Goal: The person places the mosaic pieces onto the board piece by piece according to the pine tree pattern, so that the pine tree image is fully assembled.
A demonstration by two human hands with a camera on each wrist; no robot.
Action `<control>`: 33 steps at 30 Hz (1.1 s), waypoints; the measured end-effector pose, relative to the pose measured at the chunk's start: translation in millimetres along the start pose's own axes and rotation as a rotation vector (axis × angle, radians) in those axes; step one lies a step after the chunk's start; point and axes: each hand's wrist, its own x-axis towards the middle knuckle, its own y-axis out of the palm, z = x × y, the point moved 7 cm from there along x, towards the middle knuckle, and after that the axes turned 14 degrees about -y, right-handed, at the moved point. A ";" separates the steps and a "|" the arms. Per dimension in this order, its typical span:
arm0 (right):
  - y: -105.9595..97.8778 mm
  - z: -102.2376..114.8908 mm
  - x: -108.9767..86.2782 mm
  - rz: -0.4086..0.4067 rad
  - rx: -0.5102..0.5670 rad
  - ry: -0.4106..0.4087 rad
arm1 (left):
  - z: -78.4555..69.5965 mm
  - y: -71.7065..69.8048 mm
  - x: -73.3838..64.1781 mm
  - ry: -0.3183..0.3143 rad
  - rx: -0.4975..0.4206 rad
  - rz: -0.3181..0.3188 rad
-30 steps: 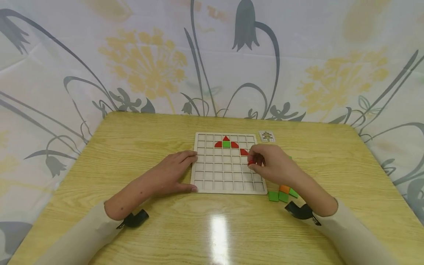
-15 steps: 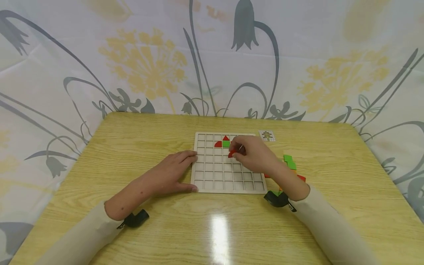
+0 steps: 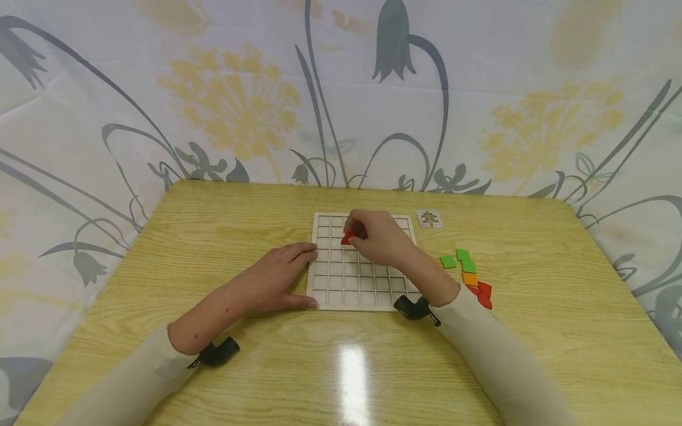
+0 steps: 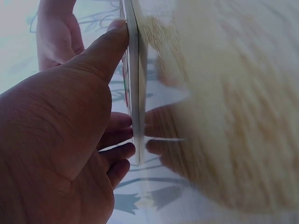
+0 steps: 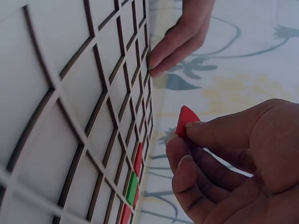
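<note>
With the board (image 3: 367,308) read as a dial in the head view, the red piece (image 3: 347,238) hung over it near eleven o'clock, apart from its surface in the right wrist view. The right hand (image 3: 375,236) had its grip clamped on that piece between thumb and fingertips. The left hand (image 3: 282,275) lay at nine o'clock, thumb and fingers apart, tips touching the board's edge.

From there, the piece could have landed askew on a rib, since the knuckles hid nearby cells from above. It might also have twisted loose, as the pinch seemed to cover only part of it. A green tile (image 5: 132,188) and red tiles (image 5: 138,158) sat in the board, and a low finger could have nudged them. The black wrist camera (image 3: 411,308), between four and five o'clock, might have knocked the board's corner.

The table (image 3: 266,373) was yellowish wood grain, glossy, with glare at six o'clock; so smooth a top could have let the board slide. Loose tiles (image 3: 469,266) in green, orange and red lay around three o'clock, a card (image 3: 429,219) at two. At twelve rose a pale backdrop (image 3: 240,106) with grey and yellow flowers
</note>
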 end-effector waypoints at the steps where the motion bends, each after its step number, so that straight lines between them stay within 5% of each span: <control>1: 1.6 -0.2 3.1 0.000 -0.001 0.000 | -0.3 0.1 -0.1 0.004 0.004 -0.004; 21: 28.9 -19.0 26.3 0.056 -0.009 0.028 | 0.2 1.7 -0.7 -0.008 0.019 0.007; 33: 27.0 -17.8 28.4 0.053 -0.162 -0.019 | 0.6 3.1 1.1 -0.005 0.012 0.009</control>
